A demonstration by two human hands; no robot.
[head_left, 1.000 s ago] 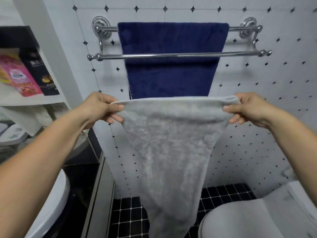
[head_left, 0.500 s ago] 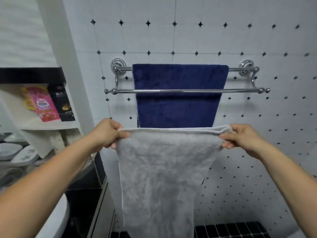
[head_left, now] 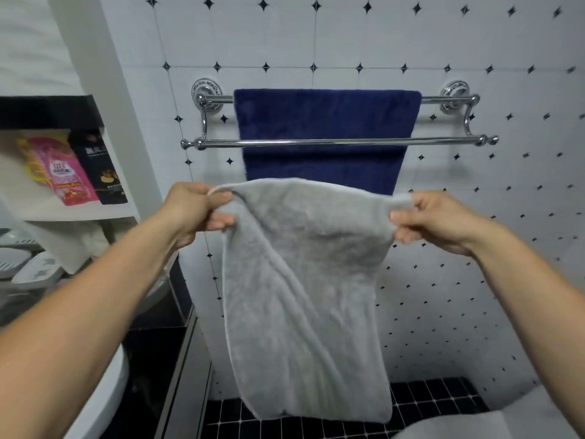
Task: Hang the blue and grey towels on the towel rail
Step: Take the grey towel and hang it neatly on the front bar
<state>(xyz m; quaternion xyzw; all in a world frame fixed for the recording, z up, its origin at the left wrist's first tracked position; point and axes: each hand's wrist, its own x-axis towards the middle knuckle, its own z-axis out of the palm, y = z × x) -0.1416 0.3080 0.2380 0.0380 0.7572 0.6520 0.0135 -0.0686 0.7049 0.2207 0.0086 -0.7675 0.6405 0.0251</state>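
Both my arms were bare right up to where the shot cut them off, so no sleeves showed. My left hand (head_left: 196, 210) and right hand (head_left: 440, 221) had nothing on them either: no rings, watch or gloves, and my nails were short and plain.

I see a plain pale grey towel (head_left: 304, 280), a deep navy blue towel (head_left: 326, 115), a shiny chrome rail (head_left: 342, 142), and white wall tiles (head_left: 364, 36) dotted with small black diamonds.
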